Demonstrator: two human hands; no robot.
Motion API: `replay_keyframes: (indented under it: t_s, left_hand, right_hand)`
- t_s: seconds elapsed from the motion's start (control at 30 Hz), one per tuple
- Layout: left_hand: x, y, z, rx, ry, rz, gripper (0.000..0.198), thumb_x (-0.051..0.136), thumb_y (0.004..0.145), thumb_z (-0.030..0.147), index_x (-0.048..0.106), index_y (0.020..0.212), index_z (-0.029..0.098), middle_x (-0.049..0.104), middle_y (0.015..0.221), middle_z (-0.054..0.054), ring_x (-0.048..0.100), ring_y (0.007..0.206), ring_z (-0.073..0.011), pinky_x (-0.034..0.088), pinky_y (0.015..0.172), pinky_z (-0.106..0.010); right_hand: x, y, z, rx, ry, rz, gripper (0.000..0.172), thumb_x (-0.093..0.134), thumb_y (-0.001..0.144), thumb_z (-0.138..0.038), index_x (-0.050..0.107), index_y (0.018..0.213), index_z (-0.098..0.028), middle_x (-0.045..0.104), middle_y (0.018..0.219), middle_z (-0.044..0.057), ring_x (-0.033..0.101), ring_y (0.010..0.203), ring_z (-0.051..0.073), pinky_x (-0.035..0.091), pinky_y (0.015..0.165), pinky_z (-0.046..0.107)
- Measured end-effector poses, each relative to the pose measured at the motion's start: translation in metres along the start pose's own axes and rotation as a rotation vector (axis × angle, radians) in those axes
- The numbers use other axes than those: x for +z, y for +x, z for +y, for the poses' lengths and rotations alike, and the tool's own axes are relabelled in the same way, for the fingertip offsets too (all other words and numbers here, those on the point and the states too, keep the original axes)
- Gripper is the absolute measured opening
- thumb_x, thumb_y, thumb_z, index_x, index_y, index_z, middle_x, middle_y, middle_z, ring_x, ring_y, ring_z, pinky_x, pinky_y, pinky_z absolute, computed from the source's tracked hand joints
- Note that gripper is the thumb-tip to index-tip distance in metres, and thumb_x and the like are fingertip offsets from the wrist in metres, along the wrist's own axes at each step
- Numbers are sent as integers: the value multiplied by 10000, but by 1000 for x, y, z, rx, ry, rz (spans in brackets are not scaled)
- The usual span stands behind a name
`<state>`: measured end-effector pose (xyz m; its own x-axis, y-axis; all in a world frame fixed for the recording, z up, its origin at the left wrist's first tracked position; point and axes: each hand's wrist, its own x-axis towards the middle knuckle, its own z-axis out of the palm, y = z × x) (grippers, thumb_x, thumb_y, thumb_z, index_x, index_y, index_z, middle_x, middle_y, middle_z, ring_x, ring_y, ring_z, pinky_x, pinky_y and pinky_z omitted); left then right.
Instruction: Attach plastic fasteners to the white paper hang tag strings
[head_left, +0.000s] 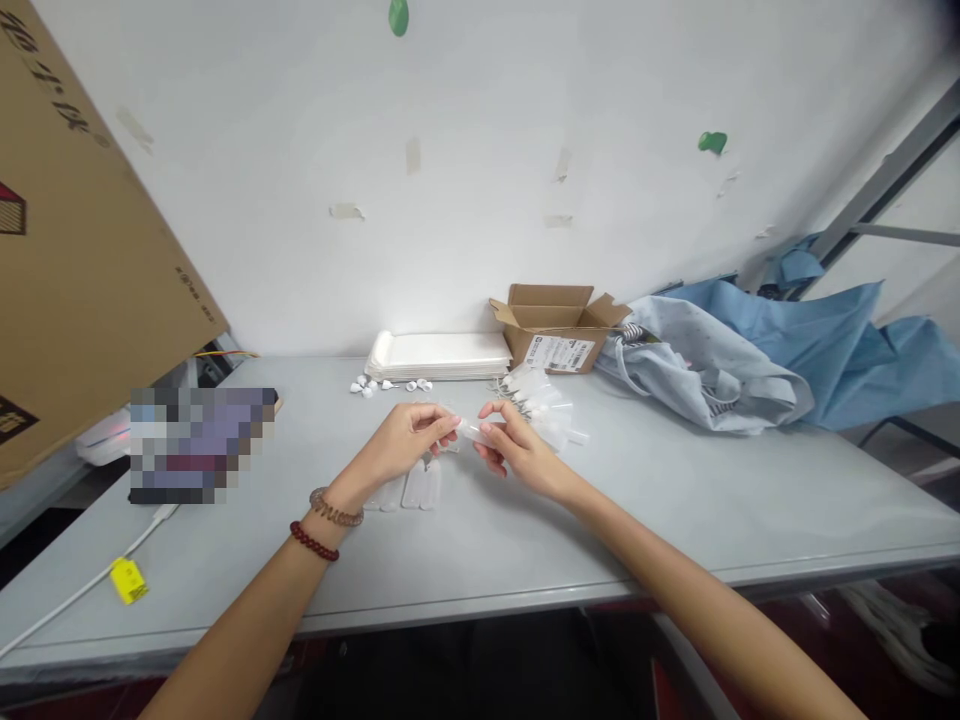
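Observation:
My left hand (pixel 405 440) and my right hand (pixel 517 450) meet over the middle of the grey table (pixel 675 510). Both pinch a small clear plastic tube (pixel 471 430) between their fingertips, one at each end. Below my left hand several clear tubes (pixel 409 492) lie side by side on the table. A loose pile of more clear tubes (pixel 544 405) lies just behind my right hand. Small white caps (pixel 386 384) are scattered further back. My left wrist wears two bracelets.
A stack of white trays (pixel 439 357) and an open cardboard box (pixel 559 325) stand against the wall. Blue cloth (pixel 750 350) is heaped at the right. A large cardboard sheet (pixel 75 250) leans at the left. A white cable with a yellow tag (pixel 127 580) runs along the front left.

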<state>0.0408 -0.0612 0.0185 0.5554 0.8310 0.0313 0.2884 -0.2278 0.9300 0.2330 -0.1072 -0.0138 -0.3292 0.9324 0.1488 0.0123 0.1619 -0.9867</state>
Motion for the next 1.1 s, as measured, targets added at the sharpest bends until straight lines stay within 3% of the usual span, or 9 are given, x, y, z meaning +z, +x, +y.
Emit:
replay_keyframes:
  t_s: [0.2,0.33,0.57,0.9,1.1]
  left_hand:
    - [0,-1,2,78,-10,-45,254,564,837,384,655,916,161,623,988,-66,564,834,-164,495,708,-284]
    - [0,0,1,83,-16,-51,258,571,836,392,647,931,164,611,1061,-78,567,918,-187,501,712,-280]
    - [0,1,-5,-19,44,-40,401,488,868,498,614,740,139,639,753,-54,590,688,-161,485,611,-278]
    - [4,-2,3,14,-4,-32,300,525,856,445,602,826,156,602,750,-21,593,728,-153,483,628,-255]
    - [6,-1,1,-3,23,-72,396,480,872,484,593,704,144,623,712,-34,569,614,-131,474,588,-257]
  right_hand:
    - [-2,1,1,21,-5,17,210,393,928,-416,341,1007,-229,475,673,-72,392,480,81,332,504,237]
    - [-1,1,1,27,-6,24,208,393,927,-420,347,1005,-233,479,668,-74,392,476,81,330,501,235]
    - [2,1,-5,51,14,13,237,409,910,-457,370,954,-228,480,618,-77,384,461,84,317,484,229]
    - [3,1,-11,218,228,10,278,485,867,-490,362,898,-242,374,553,-93,315,461,78,261,471,209]
    - [2,1,-12,195,244,39,278,479,867,-482,350,886,-237,388,554,-96,302,441,66,247,471,208]
